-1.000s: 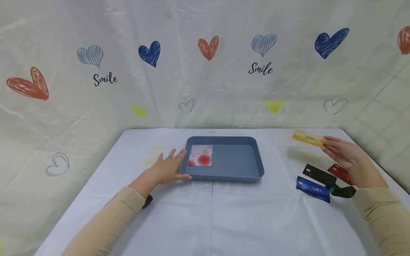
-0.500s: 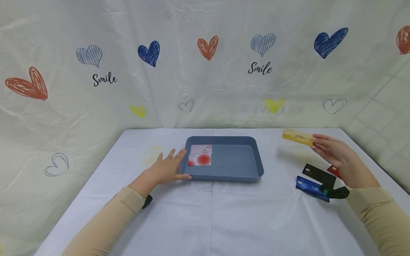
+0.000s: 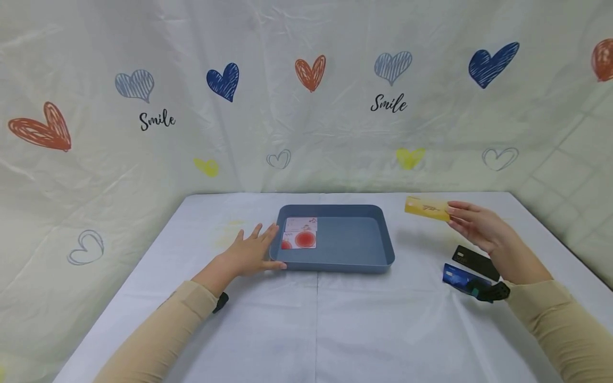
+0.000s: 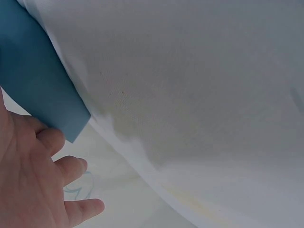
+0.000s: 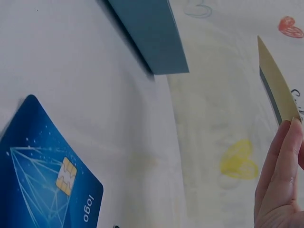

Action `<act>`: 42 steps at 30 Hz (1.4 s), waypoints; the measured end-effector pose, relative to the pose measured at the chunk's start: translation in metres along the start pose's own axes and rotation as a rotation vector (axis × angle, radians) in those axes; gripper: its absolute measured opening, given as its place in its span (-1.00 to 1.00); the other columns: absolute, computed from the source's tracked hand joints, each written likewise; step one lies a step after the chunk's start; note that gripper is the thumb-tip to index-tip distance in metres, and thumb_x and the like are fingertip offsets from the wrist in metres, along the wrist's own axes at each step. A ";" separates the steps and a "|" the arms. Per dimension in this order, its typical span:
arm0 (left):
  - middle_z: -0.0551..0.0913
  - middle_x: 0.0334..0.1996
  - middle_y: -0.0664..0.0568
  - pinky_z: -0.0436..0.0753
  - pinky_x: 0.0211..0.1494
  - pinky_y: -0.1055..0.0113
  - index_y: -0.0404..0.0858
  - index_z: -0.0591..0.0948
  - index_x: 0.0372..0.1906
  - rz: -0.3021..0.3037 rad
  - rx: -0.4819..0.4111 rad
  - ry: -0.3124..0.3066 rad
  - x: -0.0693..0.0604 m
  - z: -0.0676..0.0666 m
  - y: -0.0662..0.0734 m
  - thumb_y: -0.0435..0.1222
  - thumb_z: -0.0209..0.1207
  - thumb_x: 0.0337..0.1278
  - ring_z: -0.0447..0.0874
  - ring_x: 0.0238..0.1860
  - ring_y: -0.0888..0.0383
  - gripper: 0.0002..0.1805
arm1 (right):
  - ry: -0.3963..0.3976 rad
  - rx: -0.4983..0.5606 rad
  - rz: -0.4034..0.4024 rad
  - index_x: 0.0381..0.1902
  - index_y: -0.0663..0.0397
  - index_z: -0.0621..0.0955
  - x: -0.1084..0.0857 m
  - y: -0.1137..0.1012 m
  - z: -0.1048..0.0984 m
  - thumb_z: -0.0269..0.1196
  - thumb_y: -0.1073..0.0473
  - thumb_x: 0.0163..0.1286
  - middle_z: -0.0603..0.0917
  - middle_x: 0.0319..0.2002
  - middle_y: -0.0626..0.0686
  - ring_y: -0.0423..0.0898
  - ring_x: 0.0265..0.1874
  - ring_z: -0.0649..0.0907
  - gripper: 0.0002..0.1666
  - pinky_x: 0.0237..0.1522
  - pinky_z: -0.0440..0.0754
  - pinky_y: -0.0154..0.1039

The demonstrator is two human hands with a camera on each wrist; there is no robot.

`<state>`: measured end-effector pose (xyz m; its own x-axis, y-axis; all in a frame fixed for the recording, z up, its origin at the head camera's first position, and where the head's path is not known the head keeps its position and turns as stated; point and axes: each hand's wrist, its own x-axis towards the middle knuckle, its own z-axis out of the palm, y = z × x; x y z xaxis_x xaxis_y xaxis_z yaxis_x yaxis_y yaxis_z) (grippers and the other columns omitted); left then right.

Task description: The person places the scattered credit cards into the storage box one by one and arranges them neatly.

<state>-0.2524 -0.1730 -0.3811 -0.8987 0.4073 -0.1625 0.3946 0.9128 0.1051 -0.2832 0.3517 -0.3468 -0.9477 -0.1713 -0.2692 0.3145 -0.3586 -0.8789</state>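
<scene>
My right hand [image 3: 486, 234] pinches a yellow card [image 3: 427, 208] by its right end and holds it in the air, right of the blue-grey tray [image 3: 354, 240]. The right wrist view shows the same yellow card [image 5: 276, 78] nearly edge-on at the fingertips. Fingers spread, my left hand [image 3: 248, 253] touches the tray's left side; the left wrist view has this hand [image 4: 28, 171] against the tray wall [image 4: 45, 71]. Inside the tray at its left end lie a pale pink card [image 3: 300, 223] and, in front of it, a white card with red circles [image 3: 299, 240].
Below my right hand, a black card [image 3: 474, 260] and a blue card [image 3: 462, 275] lie on the white-covered table [image 3: 268, 330], partly hidden by the right wrist and its dark strap. Behind the table hangs a pale curtain [image 3: 349, 133] printed with hearts.
My right hand has carried the yellow card leftward toward the tray. The red card beside the black one has become hidden behind my hand. My left hand and the tray stay put.
</scene>
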 end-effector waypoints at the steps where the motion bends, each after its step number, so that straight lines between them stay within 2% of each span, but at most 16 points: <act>1: -0.06 0.65 -0.08 -0.12 0.50 -0.39 -0.25 -0.07 0.67 0.000 -0.002 0.000 0.000 0.000 0.000 0.36 0.14 0.25 -0.21 0.62 -0.22 0.18 | -0.005 -0.009 -0.003 -0.27 -0.08 0.77 0.000 0.001 0.002 0.19 0.35 0.53 0.64 -0.23 -0.04 -0.16 -0.24 0.73 -0.71 -0.09 0.70 -0.35; 16: -0.07 0.66 -0.07 -0.11 0.50 -0.39 -0.23 -0.08 0.67 -0.007 0.016 -0.001 0.001 0.001 -0.001 0.37 0.13 0.25 -0.21 0.63 -0.21 0.18 | -0.077 -0.037 -0.030 -0.25 -0.08 0.75 0.004 0.016 0.030 0.18 0.38 0.53 0.66 -0.22 -0.05 -0.17 -0.24 0.74 -0.70 -0.13 0.71 -0.35; 22: -0.07 0.65 -0.07 -0.09 0.49 -0.40 -0.24 -0.07 0.67 -0.004 0.030 0.000 0.003 0.002 -0.002 0.38 0.12 0.25 -0.20 0.62 -0.22 0.18 | -0.065 -0.060 -0.016 -0.22 -0.10 0.75 0.005 0.021 0.041 0.21 0.36 0.52 0.64 -0.17 -0.04 -0.15 -0.22 0.74 -0.73 -0.13 0.71 -0.34; 29: -0.08 0.66 -0.06 -0.11 0.50 -0.38 -0.21 -0.08 0.68 -0.010 0.023 -0.004 0.003 0.003 -0.002 0.39 0.12 0.23 -0.24 0.63 -0.20 0.19 | -0.089 -0.104 0.005 -0.18 -0.10 0.73 0.006 0.029 0.057 0.26 0.34 0.49 0.58 -0.08 0.01 -0.14 -0.20 0.74 -0.79 -0.13 0.71 -0.33; 42: -0.07 0.66 -0.06 -0.11 0.50 -0.40 -0.22 -0.08 0.67 -0.004 0.018 0.005 0.003 0.003 -0.002 0.39 0.13 0.23 -0.21 0.63 -0.22 0.19 | -0.160 -0.159 -0.004 -0.16 -0.17 0.79 0.010 0.042 0.083 0.24 0.35 0.50 0.61 -0.03 0.01 -0.14 -0.15 0.73 -0.71 -0.11 0.71 -0.34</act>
<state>-0.2558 -0.1735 -0.3852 -0.9013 0.4032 -0.1585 0.3940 0.9150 0.0870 -0.2752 0.2591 -0.3537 -0.9245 -0.3176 -0.2108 0.2861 -0.2127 -0.9343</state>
